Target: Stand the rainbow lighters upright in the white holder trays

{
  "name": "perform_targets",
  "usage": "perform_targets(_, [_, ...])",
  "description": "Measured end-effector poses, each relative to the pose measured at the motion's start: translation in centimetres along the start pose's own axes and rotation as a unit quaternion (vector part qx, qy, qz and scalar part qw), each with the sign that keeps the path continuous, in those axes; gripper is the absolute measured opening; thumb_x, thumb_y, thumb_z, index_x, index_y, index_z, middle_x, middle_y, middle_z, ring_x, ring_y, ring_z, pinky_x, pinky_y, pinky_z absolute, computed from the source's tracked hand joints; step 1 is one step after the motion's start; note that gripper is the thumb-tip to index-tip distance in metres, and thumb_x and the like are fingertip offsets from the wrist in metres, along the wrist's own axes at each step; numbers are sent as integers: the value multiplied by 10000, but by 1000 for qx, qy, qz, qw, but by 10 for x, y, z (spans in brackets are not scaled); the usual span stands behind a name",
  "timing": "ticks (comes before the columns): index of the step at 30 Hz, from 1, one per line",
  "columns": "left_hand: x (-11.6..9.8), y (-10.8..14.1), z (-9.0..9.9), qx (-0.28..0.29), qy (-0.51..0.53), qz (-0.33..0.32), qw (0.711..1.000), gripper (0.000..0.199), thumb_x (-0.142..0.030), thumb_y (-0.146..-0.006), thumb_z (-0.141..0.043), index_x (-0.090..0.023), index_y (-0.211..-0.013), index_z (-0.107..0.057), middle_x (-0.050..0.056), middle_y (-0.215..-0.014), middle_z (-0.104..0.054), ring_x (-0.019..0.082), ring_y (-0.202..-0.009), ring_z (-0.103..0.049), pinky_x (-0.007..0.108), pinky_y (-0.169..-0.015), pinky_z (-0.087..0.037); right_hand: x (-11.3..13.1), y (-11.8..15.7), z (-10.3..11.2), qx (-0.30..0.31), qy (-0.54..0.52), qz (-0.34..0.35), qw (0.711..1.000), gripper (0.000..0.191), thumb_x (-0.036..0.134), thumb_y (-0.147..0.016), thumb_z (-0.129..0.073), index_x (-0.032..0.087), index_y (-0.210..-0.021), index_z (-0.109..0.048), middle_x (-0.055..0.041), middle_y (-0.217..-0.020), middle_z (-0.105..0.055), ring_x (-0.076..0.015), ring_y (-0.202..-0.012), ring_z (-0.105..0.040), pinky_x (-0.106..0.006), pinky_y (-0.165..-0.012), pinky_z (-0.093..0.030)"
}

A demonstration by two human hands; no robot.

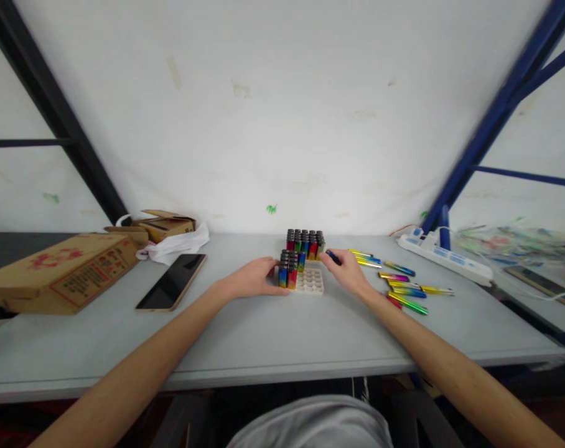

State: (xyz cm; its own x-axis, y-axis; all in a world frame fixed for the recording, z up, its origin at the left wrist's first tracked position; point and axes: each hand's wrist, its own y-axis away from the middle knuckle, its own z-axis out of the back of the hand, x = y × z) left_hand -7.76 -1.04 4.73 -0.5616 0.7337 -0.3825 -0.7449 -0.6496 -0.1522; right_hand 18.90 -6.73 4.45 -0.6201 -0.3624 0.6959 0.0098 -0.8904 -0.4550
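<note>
A white tray (310, 281) with round holes stands at the middle of the table. Upright lighters (288, 274) with black tops and shiny coloured bodies fill its left side; the holes at its right show bare. My left hand (259, 277) is closed around the tray's left end, thumb along the front and fingers at the side. Just off the tray's right edge, my right hand (345, 269) pinches a dark-ended lighter (333, 256), mostly covered by the fingers. Behind the tray stands a second block of upright lighters (305, 241).
Several shiny coloured lighter-like tubes (406, 289) lie scattered right of my right hand. Beyond them is a white power strip (445, 256). At left lie a phone (173, 283), a cardboard box (68, 270), an opened carton (168, 227) and a white plastic bag (180, 244). A wall closes the back.
</note>
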Motion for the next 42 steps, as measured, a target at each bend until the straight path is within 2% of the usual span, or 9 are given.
perform_targets(5, [0, 0, 0, 6, -7, 8, 1000, 635, -717, -729, -716, -162, -1030, -654, 87, -973, -697, 268, -856, -652, 323, -751, -475, -5, 2, -6, 8, 6, 10, 1000, 321, 414, -847, -467, 209, -615, -386, 29, -591, -327, -125, -594, -326, -271, -561, -226])
perform_targets(13, [1, 0, -2, -11, -5, 9, 1000, 646, -726, -706, -722, -162, -1016, -673, 86, -951, -698, 276, -846, -648, 338, -759, -476, -3, 0, -5, 1, 11, 20, 1000, 422, 523, -908, -476, 206, -636, -410, 22, -602, -366, -133, -609, -349, -270, -560, -239])
perform_targets(19, [-2, 1, 1, 5, 0, 13, 1000, 638, -707, -726, -719, -154, -1038, -663, 93, -977, -702, 271, -856, -652, 328, -758, -479, -6, 1, -6, 19, 28, 16, 999, 321, 401, -862, -468, 191, -620, -462, 19, -604, -382, -134, -603, -371, -268, -565, -242])
perform_targets(23, [-3, 0, 2, 5, -5, 12, 1000, 628, -702, -723, -723, -154, -1023, -664, 90, -970, -700, 276, -854, -653, 331, -758, -476, -7, 1, -6, 16, 31, 20, 999, 304, 378, -854, -473, 183, -622, -491, 22, -597, -376, -132, -601, -367, -265, -563, -237])
perform_targets(29, [-1, 0, 1, 2, -6, 6, 1000, 646, -732, -719, -712, -154, -1003, -658, 89, -944, -690, 274, -847, -643, 334, -752, -475, -8, 1, -7, 26, 32, 29, 999, 352, 419, -906, -479, 189, -639, -489, 24, -593, -414, -137, -602, -389, -268, -559, -245])
perform_targets(34, [0, 0, 0, -1, 9, 5, 1000, 635, -715, -723, -719, -160, -1027, -664, 88, -969, -699, 270, -850, -648, 330, -746, -477, -4, 0, -4, 46, 18, 45, 998, 404, 527, -1013, -413, 216, -775, -511, 19, -646, -511, -158, -637, -458, -274, -597, -327])
perform_targets(37, [0, 0, 0, -4, 6, 8, 1000, 633, -714, -716, -723, -162, -1023, -669, 85, -965, -699, 268, -853, -641, 332, -754, -478, 0, -2, 1, 69, 37, 77, 994, 396, 509, -1051, -354, 227, -835, -528, -15, -726, -579, -183, -699, -521, -292, -666, -392])
perform_targets(40, [0, 0, -1, -3, 1, 9, 1000, 633, -717, -712, -720, -162, -1011, -667, 81, -945, -696, 267, -847, -637, 332, -756, -475, 1, -2, 5, 68, 95, 138, 984, 391, 499, -1049, -387, 223, -824, -550, -53, -837, -609, -196, -770, -546, -310, -733, -408])
perform_targets(42, [0, 0, -1, -4, -2, 11, 1000, 638, -720, -711, -719, -160, -1014, -667, 83, -943, -694, 268, -844, -638, 332, -753, -473, 0, -3, 5, 82, 123, 141, 979, 410, 493, -1050, -394, 220, -783, -545, -38, -769, -593, -184, -703, -528, -308, -690, -383])
